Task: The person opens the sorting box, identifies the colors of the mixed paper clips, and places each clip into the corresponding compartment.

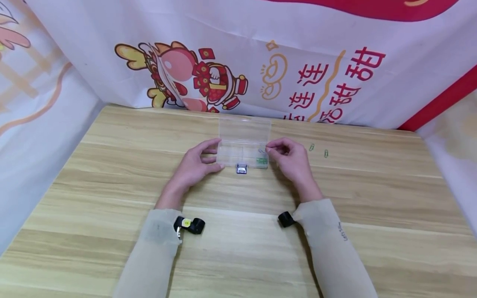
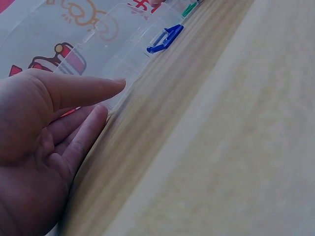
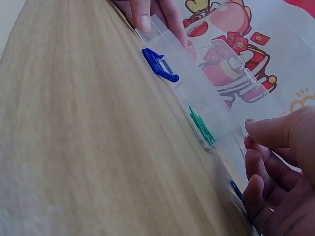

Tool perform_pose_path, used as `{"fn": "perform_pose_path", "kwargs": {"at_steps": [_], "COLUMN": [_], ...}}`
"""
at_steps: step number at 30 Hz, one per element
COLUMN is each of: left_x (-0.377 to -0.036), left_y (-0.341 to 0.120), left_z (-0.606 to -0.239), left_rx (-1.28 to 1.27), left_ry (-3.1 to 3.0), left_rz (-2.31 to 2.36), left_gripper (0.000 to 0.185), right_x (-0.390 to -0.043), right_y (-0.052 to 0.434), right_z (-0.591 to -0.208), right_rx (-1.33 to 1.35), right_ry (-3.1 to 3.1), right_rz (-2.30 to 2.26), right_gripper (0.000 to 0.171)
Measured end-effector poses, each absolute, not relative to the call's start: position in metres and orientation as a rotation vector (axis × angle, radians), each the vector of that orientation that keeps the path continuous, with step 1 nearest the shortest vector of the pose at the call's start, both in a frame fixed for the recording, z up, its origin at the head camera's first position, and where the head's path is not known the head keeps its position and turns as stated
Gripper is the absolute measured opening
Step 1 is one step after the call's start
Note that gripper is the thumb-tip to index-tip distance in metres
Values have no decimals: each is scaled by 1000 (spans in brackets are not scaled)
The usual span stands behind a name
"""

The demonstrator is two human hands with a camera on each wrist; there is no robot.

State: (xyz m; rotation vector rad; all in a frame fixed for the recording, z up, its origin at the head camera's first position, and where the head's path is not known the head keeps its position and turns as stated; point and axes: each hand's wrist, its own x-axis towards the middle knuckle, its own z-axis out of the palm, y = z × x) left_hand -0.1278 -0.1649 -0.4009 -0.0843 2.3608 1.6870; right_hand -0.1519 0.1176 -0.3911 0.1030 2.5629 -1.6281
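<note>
Clear plastic organiser box (image 1: 243, 154) lies open near the far edge of the wooden table (image 1: 112, 174), its lid tilted back and its blue latch (image 3: 160, 64) hanging at the front wall. Green paper clips (image 3: 202, 127) lie in its rightmost compartment; the other compartments look bare. The left hand (image 1: 195, 163) touches the box's left end with straight, spread fingers. The right hand (image 1: 288, 159), fingers curled, pinches at the box's right end; what it pinches cannot be told. Two loose clips (image 1: 318, 150) lie just right of it

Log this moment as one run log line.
left hand: steadies clear box end | right hand: fingers curled at other end | lid: open | green clips: inside
</note>
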Motion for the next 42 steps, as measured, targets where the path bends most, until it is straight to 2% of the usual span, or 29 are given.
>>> {"fn": "perform_pose_path", "kwargs": {"at_steps": [14,29,34,42], "left_x": [-127,-127,-127,-127], "left_y": [-165,-168,-169,-166], "left_z": [-401,-402,-402,-401], "left_rx": [-84,-39,-40,-60], "left_ry": [2359,2388,2381,2370], "left_rz": [1687,1681,1687,1684], "left_gripper": [80,81,81,80], "right_x": [-152,-145,-145,-151], "right_y": [125,191,193,186], "right_z": [-391,-398,-398,-400], "right_rx": [132,277,239,224], "right_ry": [2570,2625,2641,2791], "right_rz": [-1616,-1585,-1522,-1348], "right_gripper": [19,25,29,25]}}
